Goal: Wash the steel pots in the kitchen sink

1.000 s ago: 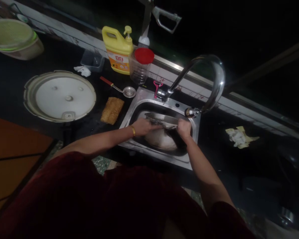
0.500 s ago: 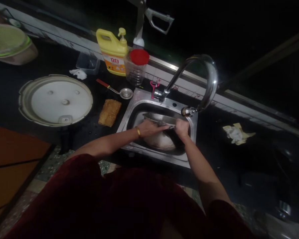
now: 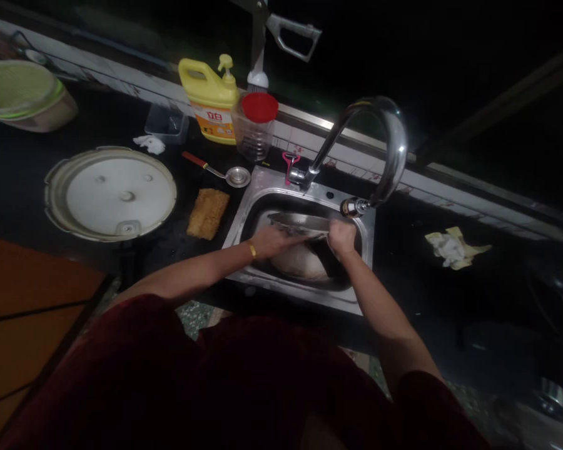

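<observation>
Inside sink (image 3: 267, 185), pot (image 3: 301, 261) kept tilted; rim clamped by right hand (image 3: 341, 237); left hand (image 3: 269, 240) slid slightly along rim, grip unclear; scrubbing judged ongoing.

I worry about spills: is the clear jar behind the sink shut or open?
Shut: a red lid sits flat on the upright clear jar beside the yellow bottle.

Arching just above the grip, a chrome tap (image 3: 390, 140); behind it to the left, a pink peeler (image 3: 288, 164), a red-lidded clear jar (image 3: 256, 128) and a yellow detergent jug (image 3: 210, 100); left of the grip, a tan sponge (image 3: 208, 213), a red-handled spoon (image 3: 220, 172), then a big white lid (image 3: 112, 194); well to the right, a crumpled yellowish cloth (image 3: 453, 247).
</observation>
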Motion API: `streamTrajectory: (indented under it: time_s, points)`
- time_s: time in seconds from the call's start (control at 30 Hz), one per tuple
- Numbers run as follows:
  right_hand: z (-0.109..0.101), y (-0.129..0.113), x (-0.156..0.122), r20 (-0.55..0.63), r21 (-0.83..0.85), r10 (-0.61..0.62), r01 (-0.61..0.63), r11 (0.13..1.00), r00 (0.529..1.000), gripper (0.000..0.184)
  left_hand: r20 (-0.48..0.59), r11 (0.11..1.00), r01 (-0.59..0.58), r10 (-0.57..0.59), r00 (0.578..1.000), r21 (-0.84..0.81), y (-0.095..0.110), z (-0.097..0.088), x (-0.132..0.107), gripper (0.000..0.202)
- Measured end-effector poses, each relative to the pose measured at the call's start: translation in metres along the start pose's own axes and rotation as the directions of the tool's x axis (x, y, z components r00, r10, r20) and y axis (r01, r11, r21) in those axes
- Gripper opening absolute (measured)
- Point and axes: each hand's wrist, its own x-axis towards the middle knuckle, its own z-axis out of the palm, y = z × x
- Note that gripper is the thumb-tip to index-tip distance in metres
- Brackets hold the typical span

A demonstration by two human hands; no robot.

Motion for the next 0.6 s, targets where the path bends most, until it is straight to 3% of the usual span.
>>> streamTrajectory:
  time_s: [0.13,0.23,0.47,0.6]
  points:
    - [-0.003,0.001,-0.002,0.037,-0.024,0.041,-0.040,0.999,0.998,0.030,-0.039,1.000,0.003,-0.003,0.999,-0.002,0.009,0.001,0.013,0.050]
    - [-0.003,0.004,-0.004,0.058,-0.040,0.040,-0.038,0.998,0.998,0.026,-0.040,0.999,-0.004,0.006,0.999,0.034,0.007,0.002,0.008,0.049]
    - [0.000,0.004,-0.002,0.067,-0.021,0.041,-0.040,0.999,0.997,0.024,0.025,0.998,0.028,-0.030,0.999,0.062,0.008,-0.003,0.010,0.051]
    - [-0.001,0.002,-0.003,0.080,-0.030,0.038,-0.036,0.999,0.996,0.024,-0.013,0.998,0.039,-0.038,0.999,0.052,-0.006,-0.001,0.001,0.050]
